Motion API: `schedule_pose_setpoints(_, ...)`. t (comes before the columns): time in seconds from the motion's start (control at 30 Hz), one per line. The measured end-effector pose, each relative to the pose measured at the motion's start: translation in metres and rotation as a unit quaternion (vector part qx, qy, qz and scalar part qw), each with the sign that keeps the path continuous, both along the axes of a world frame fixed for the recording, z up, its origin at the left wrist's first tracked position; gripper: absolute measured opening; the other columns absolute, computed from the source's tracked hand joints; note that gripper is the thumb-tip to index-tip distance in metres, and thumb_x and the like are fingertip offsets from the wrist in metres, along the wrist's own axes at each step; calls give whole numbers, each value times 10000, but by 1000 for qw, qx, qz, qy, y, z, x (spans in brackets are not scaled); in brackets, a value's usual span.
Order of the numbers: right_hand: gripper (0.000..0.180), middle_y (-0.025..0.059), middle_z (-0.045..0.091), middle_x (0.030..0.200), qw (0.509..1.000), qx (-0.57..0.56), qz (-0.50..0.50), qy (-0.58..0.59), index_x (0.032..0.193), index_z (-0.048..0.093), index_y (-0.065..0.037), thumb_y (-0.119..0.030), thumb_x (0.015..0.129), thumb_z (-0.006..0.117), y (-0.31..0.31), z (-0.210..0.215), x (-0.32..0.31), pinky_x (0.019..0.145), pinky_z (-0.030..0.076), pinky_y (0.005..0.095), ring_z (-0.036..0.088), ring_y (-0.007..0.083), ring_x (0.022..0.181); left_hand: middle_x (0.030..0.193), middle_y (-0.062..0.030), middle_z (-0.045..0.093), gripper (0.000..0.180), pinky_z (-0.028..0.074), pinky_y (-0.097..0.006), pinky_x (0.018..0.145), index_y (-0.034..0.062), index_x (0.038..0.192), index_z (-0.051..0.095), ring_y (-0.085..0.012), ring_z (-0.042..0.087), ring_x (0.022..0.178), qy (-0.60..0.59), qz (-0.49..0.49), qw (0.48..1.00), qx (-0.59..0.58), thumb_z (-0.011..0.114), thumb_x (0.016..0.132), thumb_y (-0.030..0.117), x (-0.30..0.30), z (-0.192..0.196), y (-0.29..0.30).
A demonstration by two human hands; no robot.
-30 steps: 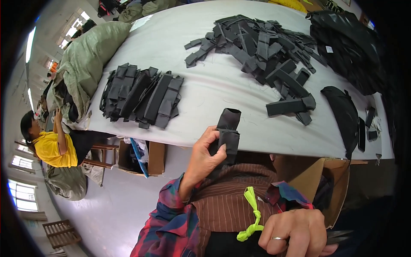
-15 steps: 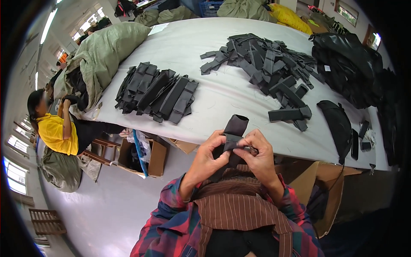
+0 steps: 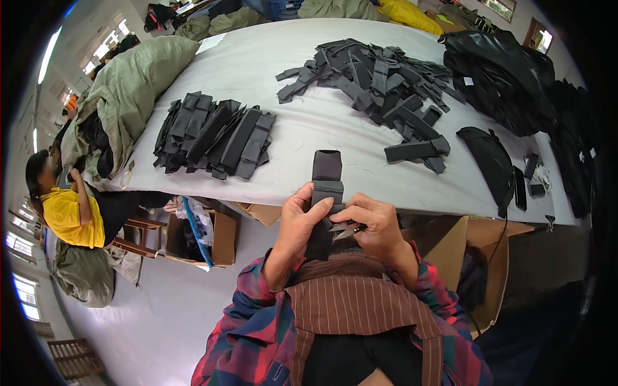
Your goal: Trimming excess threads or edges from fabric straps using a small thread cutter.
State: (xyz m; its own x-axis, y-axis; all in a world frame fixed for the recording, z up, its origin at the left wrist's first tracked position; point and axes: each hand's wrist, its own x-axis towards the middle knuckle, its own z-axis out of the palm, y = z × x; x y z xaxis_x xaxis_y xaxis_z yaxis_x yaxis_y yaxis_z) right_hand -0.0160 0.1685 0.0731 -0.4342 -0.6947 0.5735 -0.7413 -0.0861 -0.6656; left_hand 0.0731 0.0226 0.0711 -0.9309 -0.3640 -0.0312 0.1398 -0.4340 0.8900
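A dark grey fabric strip (image 3: 327,167) with a folded band across it stands out over the near table edge. My left hand (image 3: 297,217) is closed on it, thumb pressed on the front near the band. Close beside it, my right hand (image 3: 376,225) is closed around small metal thread snips (image 3: 348,230), the blades pointing left toward the strip. The right fingertips are at the strip's right side; whether they also pinch it cannot be made out. The strip's lower end hangs down behind my hands, partly hidden.
On the white table (image 3: 309,135) lie a neat row of dark strips (image 3: 215,135) at left and a loose heap (image 3: 380,80) farther back. A black pouch (image 3: 487,167), a phone (image 3: 520,188) and black bags (image 3: 499,80) are at right. A seated person (image 3: 74,212) works at left.
The strip has turned more upright, its band now facing me. My right hand has moved slightly lower, and the snips show plainly. The whole view has shifted a little.
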Motion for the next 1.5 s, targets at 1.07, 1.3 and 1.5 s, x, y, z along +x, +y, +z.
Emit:
schedule_pose_setpoints(1.07,143,-45,593,716,965,81,-125,217,875,688,-181,-178,735,714,-59,6,-21,573,344,317,510,176,599,1068,-159,612,199,490,-357,770,-41,917,636,-334,612,907,-59,163,858,-485,652,720,-13,4,-19,-40)
schedule_pose_setpoints(1.3,256,43,682,848,987,6,-110,-115,985,663,-82,-118,746,747,-52,17,-21,642,488,293,619,192,690,1138,-154,598,135,442,-394,868,-36,860,645,-303,578,1006,12,152,847,-509,673,735,5,15,-8,-29)
schedule_pose_setpoints(1.5,236,42,636,720,994,-78,-80,0,914,676,-39,64,704,702,-36,11,-18,555,425,252,567,119,623,1226,-114,574,93,437,-366,912,-22,815,646,-253,552,1076,71,265,773,-571,681,812,64,9,-8,-31)
